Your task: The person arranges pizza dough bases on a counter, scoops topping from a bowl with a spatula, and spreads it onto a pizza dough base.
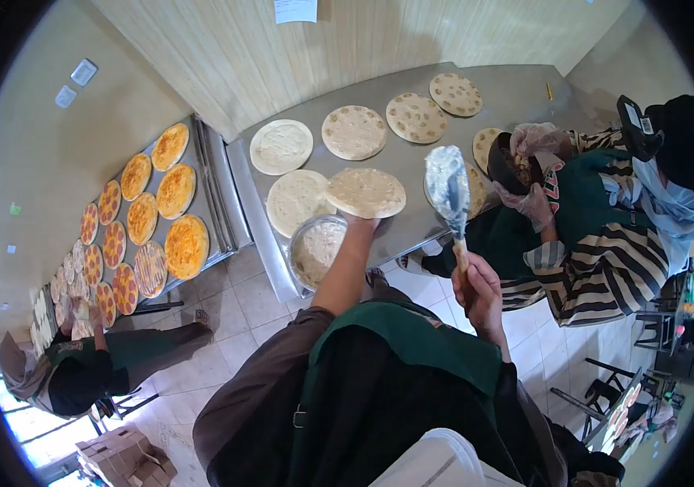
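My left hand is under a round pizza base spread with pale sauce and holds it up over the metal table; most of the fingers are hidden beneath it. In my right hand, closed round the handle, is a large spoon, its head up and coated with thick white sauce. Below the held base, beside my left forearm, stands a metal bowl of the same white sauce. Another sauced base lies partly behind the bowl and the held base.
More bases, one plain white and others with brown topping, lie along the metal table. At right, a co-worker with gloved hands holds a dark bowl. Finished-looking pizzas cover a left table, where another person works.
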A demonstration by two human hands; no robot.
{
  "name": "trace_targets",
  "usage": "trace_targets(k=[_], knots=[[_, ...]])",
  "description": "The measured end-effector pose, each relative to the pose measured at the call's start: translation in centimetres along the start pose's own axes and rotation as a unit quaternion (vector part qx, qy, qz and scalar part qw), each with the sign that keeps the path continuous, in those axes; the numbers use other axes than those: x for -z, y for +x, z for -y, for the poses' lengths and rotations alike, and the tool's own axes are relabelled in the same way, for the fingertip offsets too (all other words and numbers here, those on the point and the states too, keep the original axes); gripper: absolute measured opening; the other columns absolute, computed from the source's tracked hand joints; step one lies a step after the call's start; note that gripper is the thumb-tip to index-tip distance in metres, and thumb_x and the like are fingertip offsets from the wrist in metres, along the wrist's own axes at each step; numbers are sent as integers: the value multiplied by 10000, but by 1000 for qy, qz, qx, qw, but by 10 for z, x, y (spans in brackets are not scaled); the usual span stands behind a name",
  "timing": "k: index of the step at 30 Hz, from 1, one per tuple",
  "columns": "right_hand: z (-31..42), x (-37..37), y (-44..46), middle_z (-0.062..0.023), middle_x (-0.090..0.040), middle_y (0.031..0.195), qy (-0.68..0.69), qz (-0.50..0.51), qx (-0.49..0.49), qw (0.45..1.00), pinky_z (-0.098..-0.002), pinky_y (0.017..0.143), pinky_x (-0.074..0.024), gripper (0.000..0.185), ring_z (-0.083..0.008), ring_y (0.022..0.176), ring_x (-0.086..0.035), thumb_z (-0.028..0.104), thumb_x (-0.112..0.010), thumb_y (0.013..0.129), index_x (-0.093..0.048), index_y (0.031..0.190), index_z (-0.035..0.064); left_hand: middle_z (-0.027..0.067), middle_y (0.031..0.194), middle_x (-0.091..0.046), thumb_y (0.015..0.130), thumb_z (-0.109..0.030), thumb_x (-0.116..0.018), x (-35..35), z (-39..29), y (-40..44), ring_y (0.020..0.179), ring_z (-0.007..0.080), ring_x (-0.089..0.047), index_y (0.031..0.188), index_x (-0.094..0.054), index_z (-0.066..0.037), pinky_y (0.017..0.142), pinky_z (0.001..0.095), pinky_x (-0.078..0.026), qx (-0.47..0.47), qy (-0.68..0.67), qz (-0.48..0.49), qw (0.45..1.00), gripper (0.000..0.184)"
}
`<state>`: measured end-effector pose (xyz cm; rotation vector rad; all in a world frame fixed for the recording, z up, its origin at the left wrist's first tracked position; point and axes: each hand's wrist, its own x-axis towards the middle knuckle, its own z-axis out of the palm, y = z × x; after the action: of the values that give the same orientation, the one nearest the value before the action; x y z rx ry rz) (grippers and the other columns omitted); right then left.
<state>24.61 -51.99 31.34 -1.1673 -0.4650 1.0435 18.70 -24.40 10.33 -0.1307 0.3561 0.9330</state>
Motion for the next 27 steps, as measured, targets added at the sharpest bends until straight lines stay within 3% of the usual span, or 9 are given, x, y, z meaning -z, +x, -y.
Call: trace_targets(k=[6,9,12,15,19,21,24,25,27], knots=[[-2,24,-11,-43,-543,675,-27,-66,4,997,-195,420,-293,377,-71,480,-416,256,-482,987,-551,1275,22,38,1548,-322,791,-823,-318,22,57,-42,1472,255,-164,1493,-318,-201,1165,522,-166,42,-41,-103,993,938],[-3,28,-13,-48,-542,672,-18,-82,15,996,-196,418,-296,375,-73,476,-414,249,-483,986,-552,1273,19,36,1532,-344,709,-927,-275,51,80,-44,1438,232,-232,1484,-325,-181,1152,478,-185,69,6,-272,960,1077],[-5,29,-6,-53,-537,669,-6,-85,18,996,-197,415,-296,378,-74,474,-412,244,-482,986,-548,1276,12,47,1507,-355,702,-947,-233,59,90,-35,1336,218,-341,1491,-295,-168,1107,434,-223,72,95,-200,972,1110],[-6,29,5,-53,-532,669,-5,-64,13,998,-196,411,-292,379,-73,474,-413,238,-481,986,-545,1278,5,40,1406,-463,734,-899,-339,51,96,-34,1191,207,-456,1462,-335,-159,1025,385,-313,78,123,-290,946,1039],[-1,28,17,-42,-555,709,-17,-29,-14,999,-188,439,-312,333,-66,512,-438,217,-495,990,-570,1260,38,45,1300,-566,844,-740,-455,-27,31,-73,1173,197,-512,1406,-441,-135,1007,347,-354,243,207,-198,927,826],[-1,27,26,-37,-568,727,-16,-21,-27,999,-184,452,-322,309,-61,528,-448,208,-502,992,-584,1248,56,143,1342,-534,923,-583,-482,-34,-20,-58,1277,242,-462,1374,-476,-78,1090,480,-293,1,319,-48,947,677],[-4,26,37,-32,-567,720,-26,-18,-43,999,-181,438,-312,306,-54,512,-441,208,-501,995,-585,1249,58,89,1319,-553,945,-402,-514,-24,-135,2,1206,217,-511,1307,-535,-39,1019,354,-358,-273,536,-90,793,513],[-6,25,39,-30,-567,720,-29,-18,-53,998,-181,436,-312,306,-53,511,-441,208,-500,997,-585,1250,58,197,1255,-587,943,-409,-518,1,-171,32,1190,279,-534,1231,-568,43,1028,352,-374,-299,616,-152,713,539],[-9,24,45,-26,-566,719,-38,-18,-70,997,-181,434,-313,307,-52,511,-441,208,-497,999,-585,1251,57,194,1258,-572,841,-478,-637,8,-203,28,1170,339,-538,1275,-528,-31,998,422,-413,-222,805,-257,487,633]])
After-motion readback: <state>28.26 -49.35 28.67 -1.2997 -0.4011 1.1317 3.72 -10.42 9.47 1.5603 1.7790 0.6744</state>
